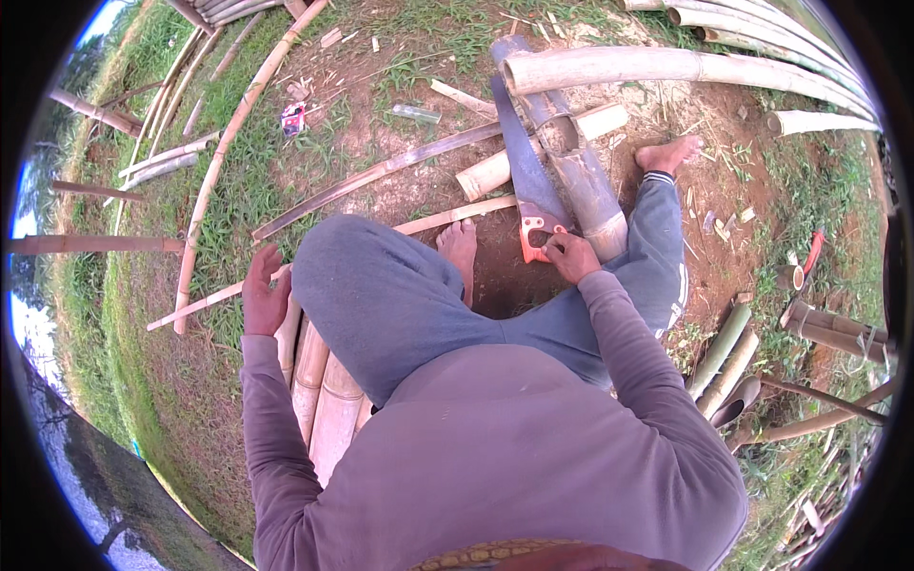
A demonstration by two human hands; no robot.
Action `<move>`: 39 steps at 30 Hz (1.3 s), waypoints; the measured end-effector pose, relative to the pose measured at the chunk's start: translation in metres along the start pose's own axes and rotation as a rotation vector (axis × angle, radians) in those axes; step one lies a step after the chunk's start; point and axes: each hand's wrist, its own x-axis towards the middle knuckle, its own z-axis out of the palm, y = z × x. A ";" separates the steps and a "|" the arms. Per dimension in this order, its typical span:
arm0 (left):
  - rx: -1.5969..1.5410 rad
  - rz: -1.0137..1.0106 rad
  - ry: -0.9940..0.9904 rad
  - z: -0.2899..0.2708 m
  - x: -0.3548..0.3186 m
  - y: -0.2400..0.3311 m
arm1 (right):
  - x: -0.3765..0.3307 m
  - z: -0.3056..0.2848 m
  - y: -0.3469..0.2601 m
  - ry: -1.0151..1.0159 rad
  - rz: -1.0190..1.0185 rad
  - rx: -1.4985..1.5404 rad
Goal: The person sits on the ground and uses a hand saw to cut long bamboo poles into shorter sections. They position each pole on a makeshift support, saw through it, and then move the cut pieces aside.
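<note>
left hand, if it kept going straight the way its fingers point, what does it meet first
The left hand points up and away over the thin bamboo strip lying under its fingers. Past that, grass and then the long bamboo pole seem next, though depth is hard to judge.

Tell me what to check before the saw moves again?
1. Right hand on the saw handle: ok, fingers wrapped round the orange grip.
2. Blade on the bamboo: ok, it lies along the grey stem.
3. Left hand away from the blade: ok, it rests on the bamboo pile beside the knee.
4. Feet away from the blade: not ok, the bare foot sits close to the handle.
5. Bamboo held steady: cannot tell.
</note>
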 end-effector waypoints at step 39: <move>0.725 0.379 -0.359 -0.018 0.154 0.127 | 0.166 -0.237 -0.039 0.819 0.209 1.417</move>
